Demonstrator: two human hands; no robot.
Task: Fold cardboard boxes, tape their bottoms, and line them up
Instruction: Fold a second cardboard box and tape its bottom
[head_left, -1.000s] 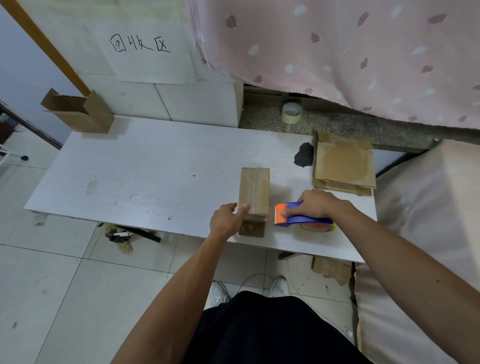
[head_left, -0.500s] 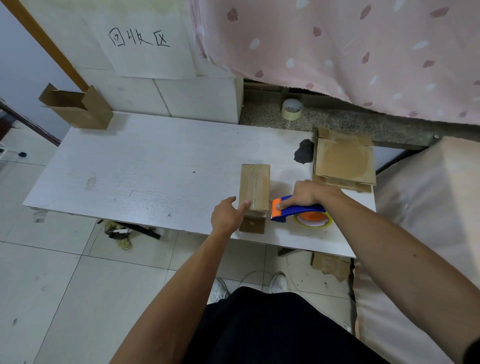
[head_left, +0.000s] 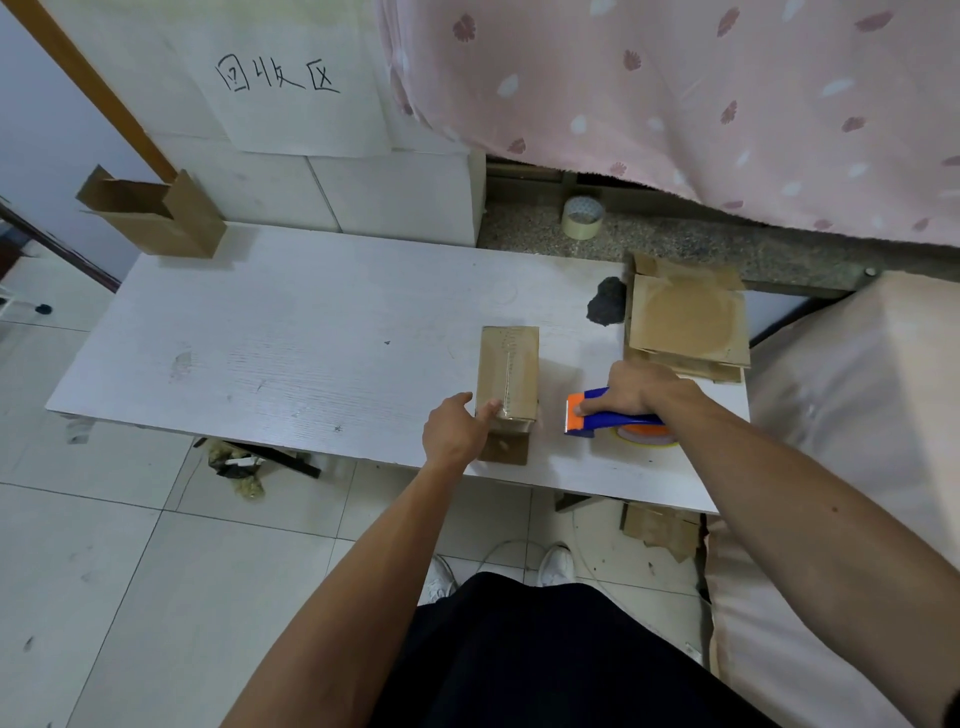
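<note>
A small brown cardboard box (head_left: 509, 371) stands on the white table (head_left: 311, 343) near its front edge, taped seam facing up. My left hand (head_left: 457, 434) holds the box's near left corner, a finger lying on its top. Right of the box, my right hand (head_left: 636, 392) grips the blue and orange tape dispenser (head_left: 608, 418), which rests on the table apart from the box. A stack of flat cardboard blanks (head_left: 685, 317) lies at the table's far right. An upright open box (head_left: 156, 218) stands at the far left corner.
A spare tape roll (head_left: 583, 217) sits on the stone ledge behind the table. A dark lump (head_left: 607, 307) lies next to the flat blanks. Pink cushions (head_left: 852, 415) border the right side. Cardboard scraps (head_left: 660, 530) and debris (head_left: 244, 467) lie on the tiled floor.
My right hand has drawn the tape dispenser a little to the right, away from the box. My left hand stays at the box's near corner.
</note>
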